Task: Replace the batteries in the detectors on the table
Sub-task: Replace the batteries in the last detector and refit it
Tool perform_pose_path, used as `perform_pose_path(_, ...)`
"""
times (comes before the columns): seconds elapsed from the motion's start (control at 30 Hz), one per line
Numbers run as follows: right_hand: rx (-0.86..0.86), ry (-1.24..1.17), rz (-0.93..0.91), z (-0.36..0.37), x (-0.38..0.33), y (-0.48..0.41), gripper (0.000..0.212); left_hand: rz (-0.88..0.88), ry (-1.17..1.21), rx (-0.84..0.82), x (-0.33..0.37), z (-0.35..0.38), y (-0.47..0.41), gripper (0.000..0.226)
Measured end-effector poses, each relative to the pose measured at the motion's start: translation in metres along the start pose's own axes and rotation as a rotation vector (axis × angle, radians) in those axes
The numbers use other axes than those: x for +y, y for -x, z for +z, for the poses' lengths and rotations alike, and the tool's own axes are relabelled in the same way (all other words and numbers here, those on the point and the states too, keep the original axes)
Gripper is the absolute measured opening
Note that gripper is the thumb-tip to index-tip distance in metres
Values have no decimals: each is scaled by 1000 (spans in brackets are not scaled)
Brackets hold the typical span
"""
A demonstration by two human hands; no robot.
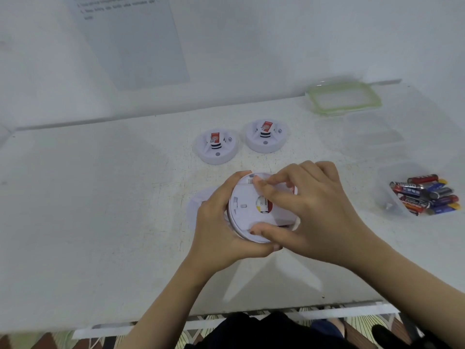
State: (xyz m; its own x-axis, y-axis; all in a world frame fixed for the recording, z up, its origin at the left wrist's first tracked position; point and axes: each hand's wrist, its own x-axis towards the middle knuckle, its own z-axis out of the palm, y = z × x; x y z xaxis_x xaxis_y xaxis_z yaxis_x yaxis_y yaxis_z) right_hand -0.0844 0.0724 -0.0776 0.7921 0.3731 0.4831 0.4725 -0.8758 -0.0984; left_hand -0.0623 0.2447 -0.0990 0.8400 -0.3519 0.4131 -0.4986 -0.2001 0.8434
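Table (pixel 100 197): left hand (pixel 216 230), right hand (pixel 309 212) hold detector (pixel 245 216), underside up.

No wording is legible. The left far detector (pixel 217 147) and the right far detector (pixel 266 139) each carry a red label with a curved-wave sign printed to its right. Print on the wall sheet (pixel 130 39), the batteries (pixel 427 195) and the held detector (pixel 247 217) is too blurred to read.

Light: bright, even, diffuse.
Shadows: faint, soft patch on the table (pixel 100 197) near its front edge.
Focus: soft overall; print on the wall sheet (pixel 130 41) unreadable.
Distortion: table edges bow toward frame borders.
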Motion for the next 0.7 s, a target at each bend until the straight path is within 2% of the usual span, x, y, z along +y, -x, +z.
perform_pose_path(0.13, -98, -53, -75, -9, 13, -1, 61, -35, -7, -60, -5, -2, 3, 89)
perform_pose_path(0.23, -51, -44, -83, -11, 12, 0, 58, -30, -27, -79, -6, -1, 3, 92)
perform_pose_path(0.37, 14, -44, -66, -10, 10, 1, 52, -5, -3, -72, 0, 0, 3, 84)
perform_pose_path(0.7, 69, -120, 20, -2, 1, 8, 55, 35, -67, -19, 5, 3, 9, 77)
